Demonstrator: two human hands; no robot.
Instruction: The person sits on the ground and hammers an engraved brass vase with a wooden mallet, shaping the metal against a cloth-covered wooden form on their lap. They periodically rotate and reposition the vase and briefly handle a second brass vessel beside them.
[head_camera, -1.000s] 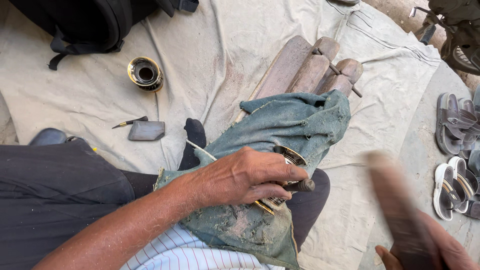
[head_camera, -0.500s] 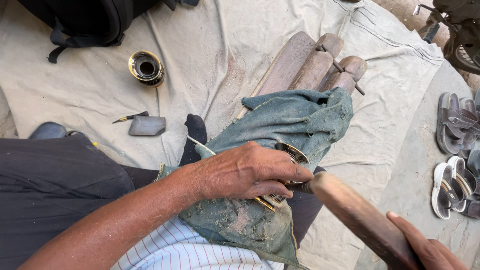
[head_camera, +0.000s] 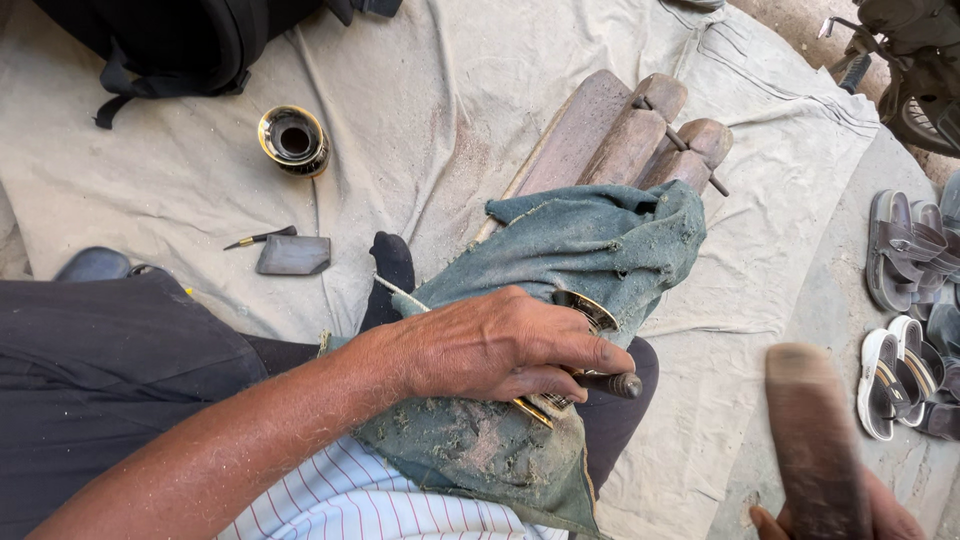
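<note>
Head view: left hand (head_camera: 500, 345) clasps a punch (head_camera: 608, 383) over dusty canvas (head_camera: 440, 130); right hand (head_camera: 850, 515) grips a wooden mallet (head_camera: 812, 440)

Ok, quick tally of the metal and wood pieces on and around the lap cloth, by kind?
Wooden blocks on the sheet: 4
Wooden mallet in the right hand: 1
Brass rings, one on the sheet, one under the left hand: 2
Metal punch held by the left hand: 1
Flat metal plate: 1
Total: 9
</note>
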